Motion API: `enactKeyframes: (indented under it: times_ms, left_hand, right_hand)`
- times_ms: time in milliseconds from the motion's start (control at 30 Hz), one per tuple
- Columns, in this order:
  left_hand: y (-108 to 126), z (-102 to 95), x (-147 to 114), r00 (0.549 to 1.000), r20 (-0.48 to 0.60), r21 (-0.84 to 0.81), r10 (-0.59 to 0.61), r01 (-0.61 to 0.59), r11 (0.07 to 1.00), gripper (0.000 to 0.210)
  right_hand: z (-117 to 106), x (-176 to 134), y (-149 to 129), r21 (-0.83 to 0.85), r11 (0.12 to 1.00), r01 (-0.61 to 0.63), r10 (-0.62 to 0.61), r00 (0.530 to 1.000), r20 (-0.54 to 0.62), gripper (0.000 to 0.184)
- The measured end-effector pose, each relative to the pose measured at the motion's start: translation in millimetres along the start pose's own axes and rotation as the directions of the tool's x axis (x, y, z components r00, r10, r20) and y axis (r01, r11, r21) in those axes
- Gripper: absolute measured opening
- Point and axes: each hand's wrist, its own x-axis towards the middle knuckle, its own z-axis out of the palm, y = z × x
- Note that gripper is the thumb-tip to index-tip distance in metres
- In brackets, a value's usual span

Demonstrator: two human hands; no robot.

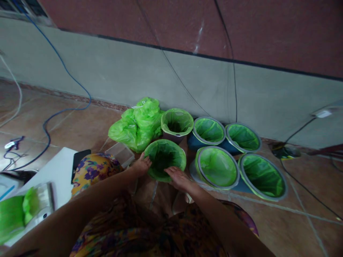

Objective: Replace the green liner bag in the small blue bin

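A small bin lined with a green plastic bag [165, 159] stands on the floor right in front of me. My left hand [141, 165] rests on the left side of its rim, fingers on the green liner. On the near right side of the same rim lies my right hand [180, 178], fingers spread over the liner's edge. Whether either hand pinches the bag cannot be told. Behind it stands another green-lined bin [177, 123].
Several blue bins with grey rings and green liners [217, 167] stand to the right along the grey wall [107, 71]. A heap of green bags [136, 125] and a clear plastic box [122, 153] lie at left. Cables [48, 128] cross the tiled floor.
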Motion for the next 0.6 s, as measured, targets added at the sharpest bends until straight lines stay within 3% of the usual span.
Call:
enactKeyframes:
  times_ms: [100,200,400,500,600]
  left_hand:
    - [-6.2,-27.8,-4.3,0.988,0.036,0.071,-0.153,0.150,0.986,0.053]
    - [18.3,-39.6,-10.7,0.970,0.058,0.021,-0.235,0.234,0.972,0.050]
    - [87.0,-12.1,-27.0,0.975,0.126,-0.135,-0.183,0.200,0.971,0.031]
    - [94.5,0.0,-23.6,0.964,0.170,-0.123,-0.205,0.227,0.966,0.028]
    - [86.9,7.4,-18.0,0.957,0.208,-0.103,-0.204,0.229,0.968,0.032]
  right_hand:
    - [-14.7,0.8,6.3,0.054,0.997,-0.047,0.050,0.997,-0.057,0.042]
    - [-15.5,-3.1,10.0,0.016,0.996,-0.090,0.090,0.996,0.014,0.026]
    - [7.0,-2.1,-2.8,-0.078,0.996,0.049,-0.042,0.995,0.088,0.024]
    - [18.7,6.3,-3.7,-0.118,0.991,0.066,-0.054,0.993,0.106,0.025]
    - [29.0,13.6,2.1,-0.148,0.988,0.049,-0.035,0.995,0.095,0.024]
